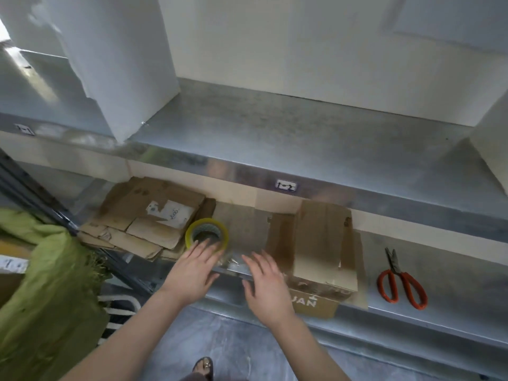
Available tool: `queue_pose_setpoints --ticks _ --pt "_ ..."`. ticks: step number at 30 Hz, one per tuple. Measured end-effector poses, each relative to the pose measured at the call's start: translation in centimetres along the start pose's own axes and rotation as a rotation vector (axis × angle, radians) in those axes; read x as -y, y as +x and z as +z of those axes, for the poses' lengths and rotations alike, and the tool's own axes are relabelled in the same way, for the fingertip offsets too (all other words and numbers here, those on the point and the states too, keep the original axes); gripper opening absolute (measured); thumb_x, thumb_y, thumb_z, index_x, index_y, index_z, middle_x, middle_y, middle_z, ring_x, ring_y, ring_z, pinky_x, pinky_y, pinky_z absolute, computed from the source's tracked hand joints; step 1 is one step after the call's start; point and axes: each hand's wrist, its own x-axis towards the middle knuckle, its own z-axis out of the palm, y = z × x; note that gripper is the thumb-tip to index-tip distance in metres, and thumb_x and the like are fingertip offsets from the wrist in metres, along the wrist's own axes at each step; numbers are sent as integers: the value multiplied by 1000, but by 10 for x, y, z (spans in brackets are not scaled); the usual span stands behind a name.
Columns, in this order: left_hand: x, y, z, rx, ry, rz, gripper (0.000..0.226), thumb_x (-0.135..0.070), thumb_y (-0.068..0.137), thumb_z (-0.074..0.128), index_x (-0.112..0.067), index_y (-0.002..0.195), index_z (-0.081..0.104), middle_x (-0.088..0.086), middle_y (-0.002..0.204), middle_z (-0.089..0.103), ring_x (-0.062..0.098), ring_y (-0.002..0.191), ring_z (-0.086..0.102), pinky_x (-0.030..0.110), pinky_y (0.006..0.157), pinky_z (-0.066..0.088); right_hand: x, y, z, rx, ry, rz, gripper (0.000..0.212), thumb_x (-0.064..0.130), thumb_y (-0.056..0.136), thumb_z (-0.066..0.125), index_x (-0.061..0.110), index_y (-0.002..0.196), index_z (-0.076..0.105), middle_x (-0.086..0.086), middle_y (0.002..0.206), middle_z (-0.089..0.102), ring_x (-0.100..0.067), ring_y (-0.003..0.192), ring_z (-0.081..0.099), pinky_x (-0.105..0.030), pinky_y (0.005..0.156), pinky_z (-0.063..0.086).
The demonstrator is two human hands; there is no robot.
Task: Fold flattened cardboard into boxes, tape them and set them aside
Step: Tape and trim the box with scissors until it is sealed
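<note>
Both hands are out over the lower shelf (453, 270) and neither has hold of anything. The left hand (192, 273) has straight fingers, tips right at the near rim of the yellowish tape roll (206, 237). The right hand (265, 287) is spread flat and loose, just beside the cardboard box (321, 251). The box sits at the front of the shelf, flaps up. A stack of flat cardboard (143, 224) lies left of the tape. Orange-handled scissors (401, 281) lie well off to the right, and a green cloth (41, 284) hangs at far left.

Flattened cardboard (145, 224) lies stacked left of a yellowish tape roll (209, 222); a brown box (321, 243), seemingly taped, stands right.
</note>
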Motion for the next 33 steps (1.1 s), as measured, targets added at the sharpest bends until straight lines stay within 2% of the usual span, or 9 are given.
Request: queue_pose_setpoints --ticks 4,9,12,17,21,24,27,30,33 --pt "30 13 12 9 -5 64 59 -48 84 45 -24 138 47 -3 136 55 21 129 49 38 116 22 3 32 38 19 -57 175 50 27 89 55 19 138 50 -7 138 54 -32 131 46 -45 108 41" --pt "58 29 23 -58 -67 186 60 -42 73 70 -29 129 52 -4 109 67 21 106 62 38 98 46 0 58 47 128 -101 313 40 29 94 51 23 134 52 -2 140 47 -26 132 40 -36 106 36" --pt "64 32 22 -62 -121 220 65 -47 66 77 -33 125 53 -9 88 67 14 86 63 33 89 50 -4 62 43 110 -80 373 28 34 90 61 20 114 64 -2 122 54 -24 115 47 -33 93 39" --pt "70 36 27 -86 -195 238 73 -30 61 84 -35 126 52 -11 84 65 14 80 62 35 87 52 -10 67 33 139 33 403 14 30 84 70 17 89 70 3 94 50 -23 105 49 -29 82 36" --pt "74 38 25 -125 -229 305 69 -31 65 82 -35 127 51 -12 90 65 12 85 61 36 93 50 0 67 23 172 21 358 6 21 87 62 15 88 64 -3 96 61 -25 102 50 -32 79 37" --pt "76 31 16 -113 -259 367 63 -36 69 80 -34 126 53 -14 101 64 9 96 59 31 99 44 19 49 14 183 4 388 7 23 95 50 20 90 49 0 90 55 -22 89 50 -36 73 39" --pt "76 21 -1 -31 -513 292 56 -39 89 62 -36 140 41 -13 132 51 5 125 37 21 108 17 33 32 -2 42 22 424 7 25 98 47 20 93 46 2 87 55 -22 78 55 -37 69 43" --pt "70 17 -12 -1 -616 241 56 -44 91 57 -39 143 35 -12 142 44 7 132 34 15 106 13 41 25 -26 -5 51 417 8 24 96 51 20 103 54 3 96 59 -21 88 59 -33 75 43" --pt "56 16 -29 70 -613 277 65 -69 85 40 -41 143 33 -16 137 42 4 122 34 15 104 16 38 16 -49 81 106 514 20 24 94 58 22 114 56 1 100 64 -19 100 60 -28 83 43"
